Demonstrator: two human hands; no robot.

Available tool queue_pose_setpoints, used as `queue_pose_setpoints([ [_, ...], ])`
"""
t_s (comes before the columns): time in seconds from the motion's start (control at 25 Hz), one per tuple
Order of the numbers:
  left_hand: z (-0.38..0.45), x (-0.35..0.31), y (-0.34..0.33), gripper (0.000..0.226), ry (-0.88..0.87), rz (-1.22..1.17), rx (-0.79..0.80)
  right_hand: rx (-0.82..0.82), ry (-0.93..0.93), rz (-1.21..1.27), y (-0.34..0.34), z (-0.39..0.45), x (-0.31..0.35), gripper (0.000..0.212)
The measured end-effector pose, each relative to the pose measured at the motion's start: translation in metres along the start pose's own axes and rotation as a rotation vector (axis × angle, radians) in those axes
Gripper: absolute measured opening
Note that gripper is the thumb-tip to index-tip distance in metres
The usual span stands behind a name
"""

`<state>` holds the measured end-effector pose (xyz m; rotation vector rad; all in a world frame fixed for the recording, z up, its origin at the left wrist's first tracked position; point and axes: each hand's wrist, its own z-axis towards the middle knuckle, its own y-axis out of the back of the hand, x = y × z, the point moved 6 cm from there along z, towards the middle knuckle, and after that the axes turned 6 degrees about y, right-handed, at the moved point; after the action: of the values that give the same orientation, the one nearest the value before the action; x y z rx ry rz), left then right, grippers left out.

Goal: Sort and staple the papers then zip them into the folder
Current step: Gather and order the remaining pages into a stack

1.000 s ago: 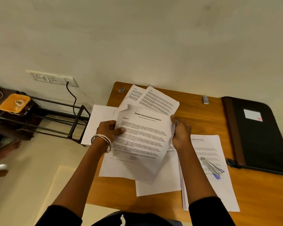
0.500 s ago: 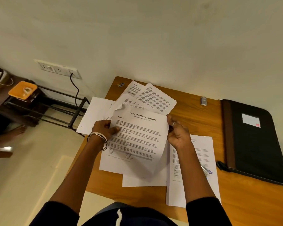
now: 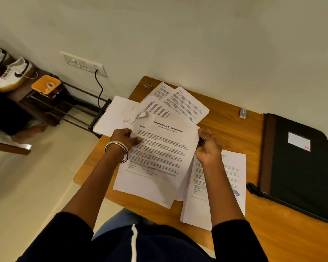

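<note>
Right hand (image 3: 208, 148) shifted lower on sheet (image 3: 165, 146); left hand (image 3: 124, 138) unchanged.

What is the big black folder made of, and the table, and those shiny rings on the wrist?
The folder looks like black woven fabric, matte, with a smooth brown spine, maybe faux leather. The table seems wood or wood laminate: orange-brown with grain lines and slight sheen. The bangles look like silvery metal, since they glint.

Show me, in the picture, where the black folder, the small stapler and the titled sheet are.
black folder (image 3: 295, 167), head view, middle of cover.
small stapler (image 3: 242, 112), head view, its top.
titled sheet (image 3: 165, 148), head view, printed text area.
</note>
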<state>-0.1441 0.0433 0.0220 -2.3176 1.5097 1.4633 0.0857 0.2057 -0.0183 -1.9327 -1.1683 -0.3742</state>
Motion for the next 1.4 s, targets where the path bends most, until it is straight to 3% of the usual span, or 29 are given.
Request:
queue_pose_setpoints([
  [0.16,-0.007,0.004,0.000,0.036,0.004,-0.011,-0.040,0.075,-0.096,-0.086,0.001,-0.011,-0.012,0.041],
  [0.44,0.003,0.018,0.012,0.034,0.057,-0.136,-0.023,0.111,-0.184,-0.094,-0.012,-0.014,-0.021,0.049],
  [0.64,0.013,0.016,0.028,0.034,0.046,-0.169,0.026,0.070,-0.125,-0.174,-0.021,-0.008,-0.030,0.026],
  [0.72,0.016,0.010,0.034,0.033,0.031,-0.154,0.028,-0.029,0.060,-0.470,-0.026,-0.006,-0.020,0.032],
  [0.8,0.022,0.005,0.044,0.032,0.018,-0.116,0.024,-0.120,0.520,-0.993,-0.052,-0.017,0.006,0.042],
  [0.84,0.025,0.002,0.048,0.032,0.003,-0.073,0.024,-0.040,0.740,-1.125,-0.077,-0.026,0.014,0.045],
  [0.88,0.027,-0.002,0.052,0.032,-0.019,-0.027,0.027,0.138,0.838,-1.152,-0.106,-0.036,0.013,0.045],
  [0.96,0.029,-0.010,0.056,0.030,-0.086,0.056,0.044,0.577,0.806,-1.246,-0.154,-0.054,-0.013,0.048],
  [1.04,0.029,-0.019,0.058,0.030,-0.187,0.188,0.076,0.790,0.912,-1.541,-0.173,-0.064,-0.045,0.053],
  [1.12,0.030,-0.026,0.062,0.029,-0.289,0.319,0.114,0.805,0.995,-1.624,-0.174,-0.061,-0.066,0.053],
  [1.32,0.036,-0.020,0.068,0.027,-0.362,0.472,0.191,0.767,1.009,-1.378,-0.169,-0.056,-0.074,0.028],
  [1.4,0.039,-0.015,0.067,0.027,-0.361,0.519,0.178,0.787,0.910,-1.269,-0.172,-0.057,-0.070,0.019],
])
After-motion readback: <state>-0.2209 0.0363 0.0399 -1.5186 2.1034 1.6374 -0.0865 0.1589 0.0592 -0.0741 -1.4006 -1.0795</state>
